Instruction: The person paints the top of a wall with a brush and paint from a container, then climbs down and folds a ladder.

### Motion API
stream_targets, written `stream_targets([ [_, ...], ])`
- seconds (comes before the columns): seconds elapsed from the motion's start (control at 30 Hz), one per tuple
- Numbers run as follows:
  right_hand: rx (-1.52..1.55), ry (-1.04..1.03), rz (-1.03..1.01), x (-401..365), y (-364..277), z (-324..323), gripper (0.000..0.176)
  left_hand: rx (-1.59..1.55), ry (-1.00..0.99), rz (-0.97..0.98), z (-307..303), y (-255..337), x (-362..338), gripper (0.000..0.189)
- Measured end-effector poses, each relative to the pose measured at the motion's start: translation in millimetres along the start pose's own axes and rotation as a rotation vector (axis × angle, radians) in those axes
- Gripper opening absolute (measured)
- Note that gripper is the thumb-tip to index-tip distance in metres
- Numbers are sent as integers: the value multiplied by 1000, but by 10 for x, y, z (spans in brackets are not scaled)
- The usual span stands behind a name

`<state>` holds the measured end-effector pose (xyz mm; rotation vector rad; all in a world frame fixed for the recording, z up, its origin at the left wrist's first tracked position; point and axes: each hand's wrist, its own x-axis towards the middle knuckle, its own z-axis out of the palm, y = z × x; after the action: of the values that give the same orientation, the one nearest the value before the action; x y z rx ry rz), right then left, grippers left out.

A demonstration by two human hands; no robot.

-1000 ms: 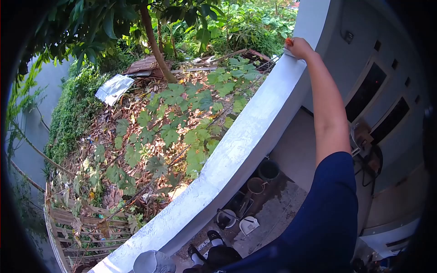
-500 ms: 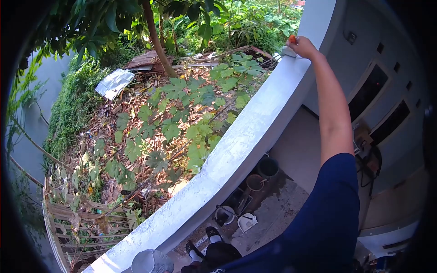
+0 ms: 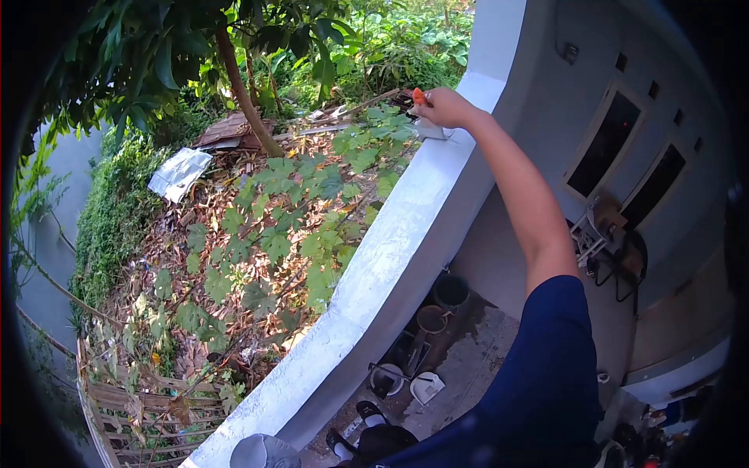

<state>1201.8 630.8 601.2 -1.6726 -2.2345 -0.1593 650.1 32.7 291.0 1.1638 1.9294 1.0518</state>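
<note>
My right hand [image 3: 445,109] is at the end of my outstretched arm, closed round the orange handle [image 3: 420,97] of what looks like a putty knife. Its pale grey blade [image 3: 429,129] is low at the top of the white wall [image 3: 374,261], near the outer edge; whether it presses on the surface is hard to tell. A rounded grey container [image 3: 264,452] shows at the bottom edge, partly cut off by the frame. My left hand is out of view.
Leafy vines [image 3: 273,234] and a tree trunk [image 3: 240,93] are beyond the wall. On the floor below stand buckets [image 3: 451,290] and a white dustpan-like object [image 3: 426,388]. A chair [image 3: 624,261] is by the house wall.
The view has turned, so the scene sits further left. My right hand with the putty knife has come slightly back along the wall top, and the orange handle is now tilted outward.
</note>
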Motion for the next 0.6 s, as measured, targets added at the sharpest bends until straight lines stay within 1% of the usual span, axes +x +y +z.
stream_targets([
  [0.03,39,-18,-52,-3,-41,64,43,-15,-1,-12,7,8,-4,63],
  [0.07,38,-7,-51,40,10,84,43,-46,6,-31,13,14,-21,63],
  [0.13,180,-179,60,211,118,76,37,75,-58,0,-56,50,19,63],
  [0.17,182,-169,58,244,160,2,37,198,-123,18,-89,49,39,64],
  [0.2,161,76,62,239,247,-80,32,43,-97,-30,-67,-28,47,65],
  [0.23,140,317,68,213,343,-146,27,45,-93,-27,-86,-91,51,65],
  [0.3,-25,596,86,153,637,-189,18,197,-95,67,-130,-19,42,68],
  [0.37,-66,588,260,113,969,-200,18,188,-82,83,-122,-28,42,68],
  [0.4,-54,583,257,109,1048,-143,18,166,-72,84,-109,-48,52,68],
  [0.47,-114,360,359,-52,1031,-69,18,125,-50,80,-121,-92,47,68],
  [0.5,-111,345,359,-126,923,-27,18,100,-37,75,-120,-110,44,68],
  [0.57,-237,239,153,-236,615,11,16,31,-2,78,-116,-150,61,67],
  [0.6,-187,199,117,-348,438,25,17,19,4,77,-126,-168,40,67],
])
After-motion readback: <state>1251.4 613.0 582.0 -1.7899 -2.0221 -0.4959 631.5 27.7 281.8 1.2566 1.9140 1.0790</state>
